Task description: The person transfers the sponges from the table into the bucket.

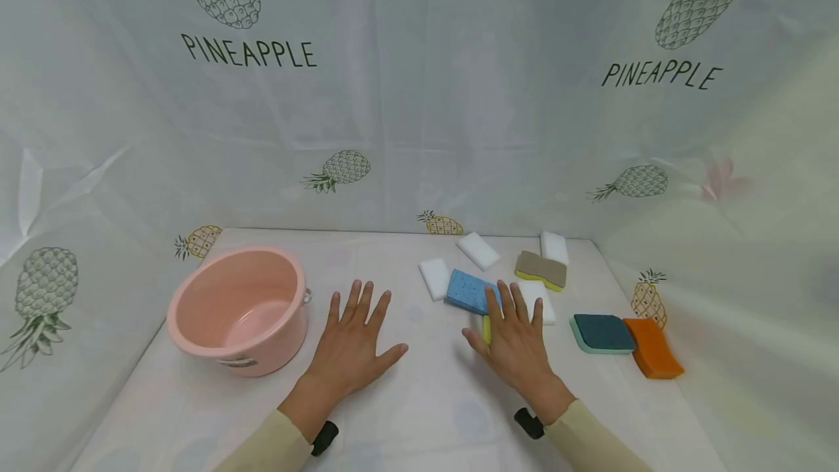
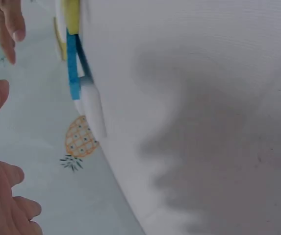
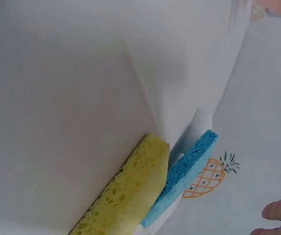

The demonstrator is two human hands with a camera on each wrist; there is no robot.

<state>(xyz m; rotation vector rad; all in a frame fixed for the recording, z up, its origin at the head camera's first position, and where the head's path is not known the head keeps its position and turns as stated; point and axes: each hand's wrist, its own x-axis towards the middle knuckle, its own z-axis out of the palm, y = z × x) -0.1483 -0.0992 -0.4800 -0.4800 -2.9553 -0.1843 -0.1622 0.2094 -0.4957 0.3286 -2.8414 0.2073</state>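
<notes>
My left hand (image 1: 352, 352) is spread palm down over the table, to the right of a pink bucket (image 1: 275, 363), and holds nothing. With fingers likewise straight, my right hand (image 1: 520, 348) hovers above the sponges, covering part of a yellow sponge (image 3: 130, 193) in the head view. A blue sponge (image 1: 469, 291) lies just past its fingertips. White sponge blocks (image 1: 435, 279) sit around the blue one, one of them partly behind my right fingers. In the left wrist view the hand's shadow falls on the table below it.
Farther back lies a brown-and-yellow sponge (image 1: 541, 270) against a white block (image 1: 554, 247). On the right, a dark green sponge (image 1: 603, 333) touches an orange sponge (image 1: 654, 348). A pineapple-print sheet (image 1: 406, 93) rises behind the white table (image 1: 419, 414) and along its sides.
</notes>
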